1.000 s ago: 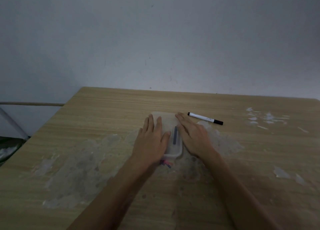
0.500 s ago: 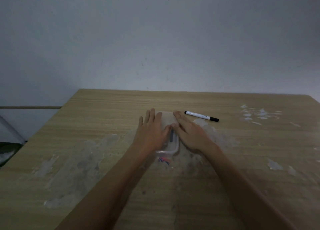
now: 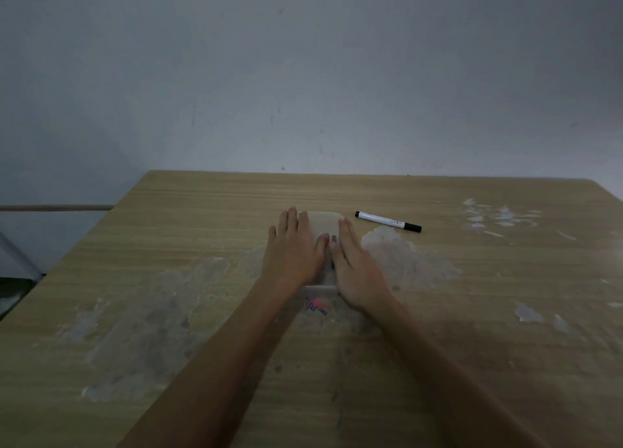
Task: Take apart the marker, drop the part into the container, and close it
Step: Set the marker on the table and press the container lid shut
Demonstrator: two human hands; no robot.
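A small translucent container with its lid on lies on the wooden table at the centre. My left hand rests flat on the left half of the lid. My right hand lies flat on the right half, thumbs nearly touching. A dark marker part shows through the lid between my thumbs. The white marker with black ends lies on the table just right of the container, untouched.
Worn pale patches mark the tabletop around and right of the container. A pink and blue scribble sits on the table below the container. A grey wall stands behind the table's far edge. The table's left edge drops off.
Both hands have slid closer together over the lid, covering more of the container; the view has shifted slightly. The marker has stayed where it was.
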